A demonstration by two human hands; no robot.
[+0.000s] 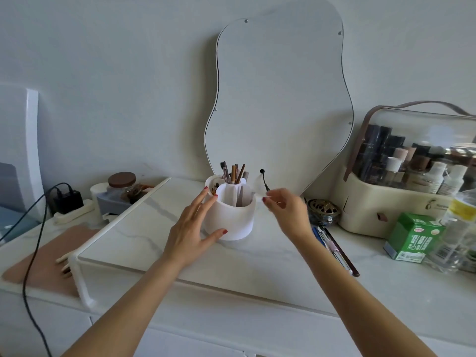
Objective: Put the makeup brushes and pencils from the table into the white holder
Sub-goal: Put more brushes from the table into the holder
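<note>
White holder (233, 217) already holds several brushes and pencils (234, 173); left hand (192, 228) open against its side, right hand (286, 210) loosely curled, apparently empty; more pencils (334, 251) remain by the worktop's right edge.

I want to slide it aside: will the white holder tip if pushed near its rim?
Probably not easily: the white holder looks squat with a broad base. Its brushes and pencils stand tall, so a high push may rock it. The left hand already steadies its side.

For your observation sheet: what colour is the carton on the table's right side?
Green, with white and red markings; shown in the head view.
</note>
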